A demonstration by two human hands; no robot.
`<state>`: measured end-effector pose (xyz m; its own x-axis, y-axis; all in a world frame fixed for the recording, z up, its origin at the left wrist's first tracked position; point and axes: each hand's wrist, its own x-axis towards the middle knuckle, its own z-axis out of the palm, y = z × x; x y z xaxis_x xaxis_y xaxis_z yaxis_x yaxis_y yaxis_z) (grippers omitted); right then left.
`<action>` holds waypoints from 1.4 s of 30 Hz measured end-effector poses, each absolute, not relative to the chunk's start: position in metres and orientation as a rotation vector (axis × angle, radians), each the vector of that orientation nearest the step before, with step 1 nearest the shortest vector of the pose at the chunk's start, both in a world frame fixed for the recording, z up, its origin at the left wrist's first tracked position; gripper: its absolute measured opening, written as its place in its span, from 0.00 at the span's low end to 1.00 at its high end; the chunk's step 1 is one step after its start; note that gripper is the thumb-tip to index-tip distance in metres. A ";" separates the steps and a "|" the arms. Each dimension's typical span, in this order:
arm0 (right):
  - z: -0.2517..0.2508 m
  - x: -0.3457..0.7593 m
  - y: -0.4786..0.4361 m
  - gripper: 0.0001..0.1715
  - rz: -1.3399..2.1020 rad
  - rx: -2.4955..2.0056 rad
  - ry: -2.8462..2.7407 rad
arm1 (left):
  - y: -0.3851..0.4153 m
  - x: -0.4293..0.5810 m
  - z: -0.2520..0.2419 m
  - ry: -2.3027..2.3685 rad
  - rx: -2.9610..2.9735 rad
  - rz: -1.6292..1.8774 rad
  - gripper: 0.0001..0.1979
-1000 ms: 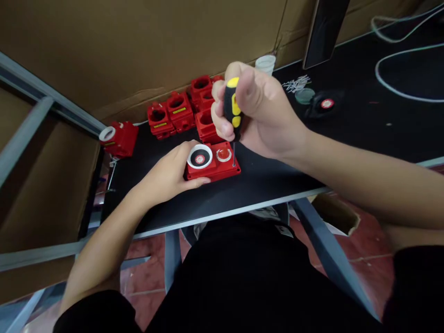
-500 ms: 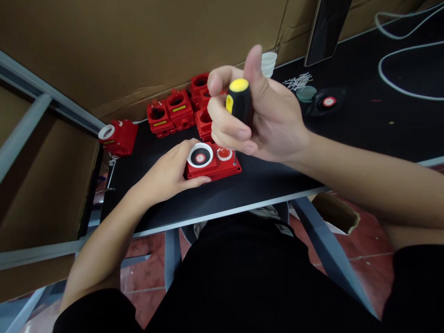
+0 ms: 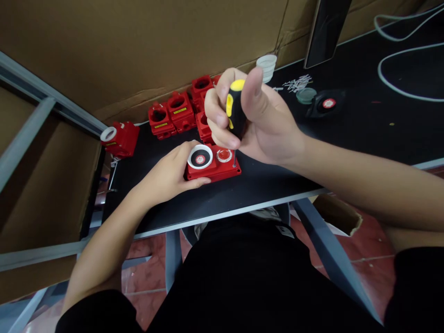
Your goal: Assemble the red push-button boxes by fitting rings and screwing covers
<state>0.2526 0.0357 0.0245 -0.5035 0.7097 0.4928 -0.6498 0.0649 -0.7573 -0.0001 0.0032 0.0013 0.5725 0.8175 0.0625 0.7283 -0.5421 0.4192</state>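
A red box (image 3: 212,168) with a white-ringed black disc and a round red lens on its lid lies on the black table (image 3: 263,185). My left hand (image 3: 169,174) is closed around the box's left end, holding it down. My right hand (image 3: 253,118) is wrapped round a black and yellow screwdriver (image 3: 235,107), held upright. The screwdriver's thin shaft meets the right edge of the lid.
Several open red housings (image 3: 180,113) are grouped behind the box, and one more with a white ring (image 3: 120,137) lies to the left. At the back right are a pile of screws (image 3: 295,83), stacked white cups (image 3: 267,66), a black disc part (image 3: 326,102) and white cables (image 3: 398,60). Cardboard walls the back.
My right hand has turned the screwdriver handle, with the thumb lifting off it and coming back down. The box and my left hand have stayed in place.
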 end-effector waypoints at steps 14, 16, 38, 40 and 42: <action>0.012 0.251 0.053 0.31 1.722 0.007 -1.319 | 0.003 0.001 0.003 1.281 2.431 0.349 0.43; 0.014 0.250 0.052 0.35 1.753 0.013 -1.349 | 0.003 0.001 0.002 1.272 2.430 0.360 0.43; 0.010 0.245 0.056 0.30 1.648 -0.001 -1.283 | 0.003 0.001 0.004 1.293 2.425 0.338 0.43; 0.013 0.248 0.054 0.30 1.677 0.011 -1.294 | 0.002 0.002 0.004 1.297 2.418 0.334 0.43; 0.016 0.251 0.050 0.29 1.721 0.016 -1.289 | 0.002 0.001 0.004 1.290 2.417 0.339 0.42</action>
<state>0.2507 0.0503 0.0157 -0.5476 0.6626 0.5109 -0.6766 0.0086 -0.7363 0.0014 0.0022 0.0044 0.5500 0.8345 0.0335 0.7432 -0.5073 0.4362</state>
